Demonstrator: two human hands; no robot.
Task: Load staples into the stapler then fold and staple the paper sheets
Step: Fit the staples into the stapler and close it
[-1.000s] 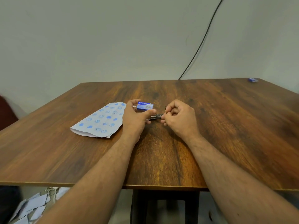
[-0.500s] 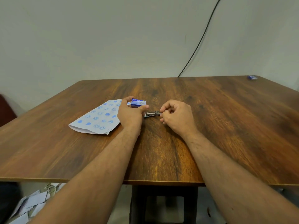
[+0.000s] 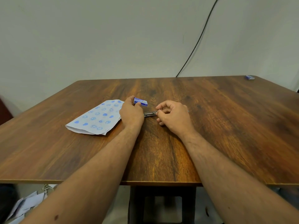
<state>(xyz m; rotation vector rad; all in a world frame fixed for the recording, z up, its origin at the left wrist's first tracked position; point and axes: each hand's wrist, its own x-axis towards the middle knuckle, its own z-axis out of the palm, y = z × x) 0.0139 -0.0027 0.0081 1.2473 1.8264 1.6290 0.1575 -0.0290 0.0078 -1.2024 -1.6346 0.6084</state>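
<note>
A small metal stapler (image 3: 150, 113) lies on the wooden table (image 3: 226, 126) between my hands. My right hand (image 3: 174, 116) pinches its right end with curled fingers. My left hand (image 3: 131, 111) is closed around a small blue and white staple box (image 3: 140, 101), thumb on its front, with the heel of the hand touching the stapler's left end. A folded stack of white paper sheets (image 3: 97, 118) printed with blue smileys and hearts lies just left of my left hand.
A second small blue box (image 3: 250, 77) sits at the table's far right corner. A black cable (image 3: 199, 38) runs down the wall behind the table. Loose papers (image 3: 24, 206) lie on the floor at lower left.
My left hand has let go of the stapler's left end and closed on the staple box. My right hand keeps its pinch on the stapler's right end.
</note>
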